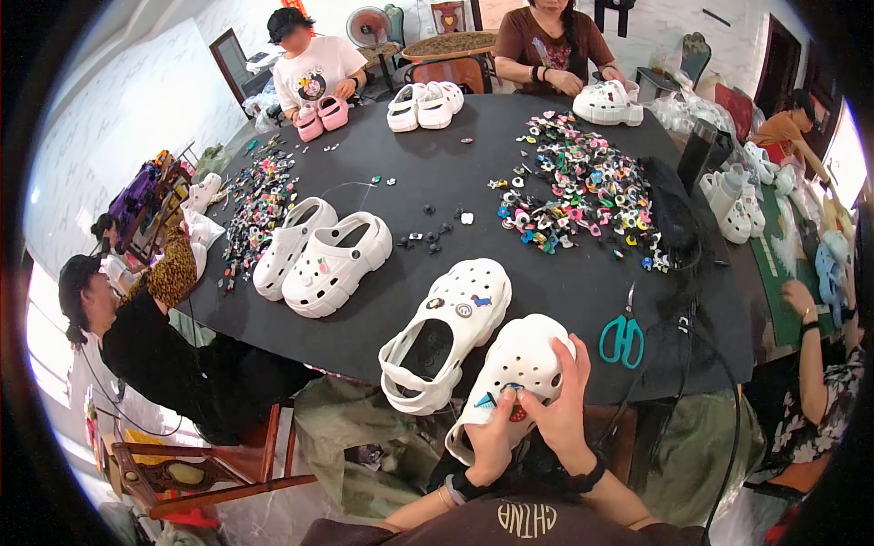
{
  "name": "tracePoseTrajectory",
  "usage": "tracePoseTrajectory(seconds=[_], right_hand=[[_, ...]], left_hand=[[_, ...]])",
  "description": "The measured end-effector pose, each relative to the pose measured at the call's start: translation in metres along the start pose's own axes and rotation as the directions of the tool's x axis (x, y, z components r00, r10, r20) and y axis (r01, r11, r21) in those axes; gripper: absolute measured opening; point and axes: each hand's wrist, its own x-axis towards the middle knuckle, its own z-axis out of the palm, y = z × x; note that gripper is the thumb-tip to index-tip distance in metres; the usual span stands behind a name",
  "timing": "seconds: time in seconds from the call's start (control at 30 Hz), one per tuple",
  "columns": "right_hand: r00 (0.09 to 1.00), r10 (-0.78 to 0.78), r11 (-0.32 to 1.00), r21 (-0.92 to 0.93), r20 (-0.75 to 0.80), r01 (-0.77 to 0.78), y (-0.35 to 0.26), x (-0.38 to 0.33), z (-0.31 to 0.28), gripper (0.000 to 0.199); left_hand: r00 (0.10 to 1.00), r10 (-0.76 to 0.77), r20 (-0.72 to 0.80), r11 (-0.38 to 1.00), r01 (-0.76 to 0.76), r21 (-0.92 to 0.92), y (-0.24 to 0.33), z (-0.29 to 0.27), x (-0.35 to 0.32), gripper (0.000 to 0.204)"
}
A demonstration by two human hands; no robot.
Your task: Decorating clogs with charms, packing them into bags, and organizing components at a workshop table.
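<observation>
Close in front of me, both hands hold a white clog [523, 350] with round holes, its toe pointing away. My left hand [492, 443] grips its near left side, thumb pressed on the upper. My right hand [563, 414] wraps round the right side, its thumb meeting the left one over a small charm, mostly hidden. Next to the thumbs sit a blue charm [485, 401] and a red charm [518, 414] on the upper. Just left, apart from my hands, lies another white clog [443, 332] with several charms on it.
Teal-handled scissors [623, 340] lie right of my hands. A large heap of colourful charms [578, 187] covers the back right, another heap [259, 205] the left. A white clog pair [323, 259] stands between. Black cables [696, 337] cross the right edge. Several people work around the dark table [355, 164].
</observation>
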Motion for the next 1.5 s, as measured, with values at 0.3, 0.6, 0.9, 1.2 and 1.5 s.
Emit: tracePoseTrajectory(seconds=[0.3, 0.6, 0.9, 1.2, 1.5], right_hand=[[0.995, -0.078, 0.997, 0.003, 0.057, 0.078, 0.01, 0.005, -0.01, 0.079], [0.968, -0.223, 0.959, -0.203, -0.12, 0.196, 0.004, -0.016, -0.014, 0.038], [0.96, -0.238, 0.93, -0.321, -0.147, 0.181, -0.002, -0.016, -0.003, 0.041], [0.98, -0.096, 0.937, -0.318, 0.175, 0.148, -0.014, 0.016, -0.015, 0.082], [0.993, -0.077, 0.949, -0.299, 0.088, 0.1, -0.015, 0.014, -0.01, 0.084]], left_hand=[[0.995, 0.012, 0.099, 1.0, -0.014, 0.022, 0.009, 0.004, 0.005, 0.04], [0.997, -0.004, 0.073, 1.0, 0.005, -0.021, 0.003, 0.001, 0.009, 0.041], [0.989, -0.099, 0.111, 0.994, 0.103, -0.027, -0.001, -0.007, 0.002, 0.038], [0.983, -0.165, 0.082, 0.972, 0.176, -0.153, -0.005, -0.011, 0.007, 0.039], [0.986, -0.111, 0.123, 0.992, 0.118, -0.047, -0.003, -0.002, 0.007, 0.039]])
